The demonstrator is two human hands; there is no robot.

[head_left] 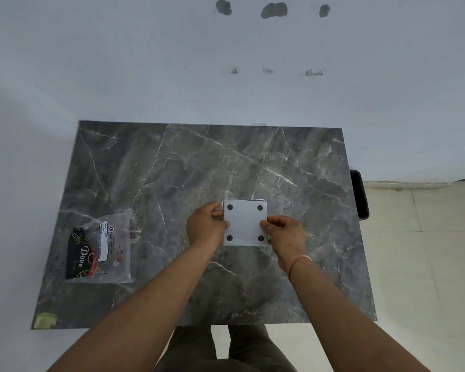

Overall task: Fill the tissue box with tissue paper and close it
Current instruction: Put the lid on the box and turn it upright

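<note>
A white square tissue box [244,222] sits upside down on the grey marble table [172,167], its flat bottom panel with black round feet at the corners facing up. My left hand [205,226] grips its left edge. My right hand [284,229] pinches its right edge. A clear plastic tissue packet [102,248] with a black label lies flat at the table's left; it looks crumpled, and I cannot tell whether any tissue is in it. No tissue paper shows at the box.
A white wall rises behind the table. A black bin [359,194] stands off the table's right edge on a pale tiled floor [419,251]. Yellow tape [45,319] marks the near left corner. My legs show below the front edge.
</note>
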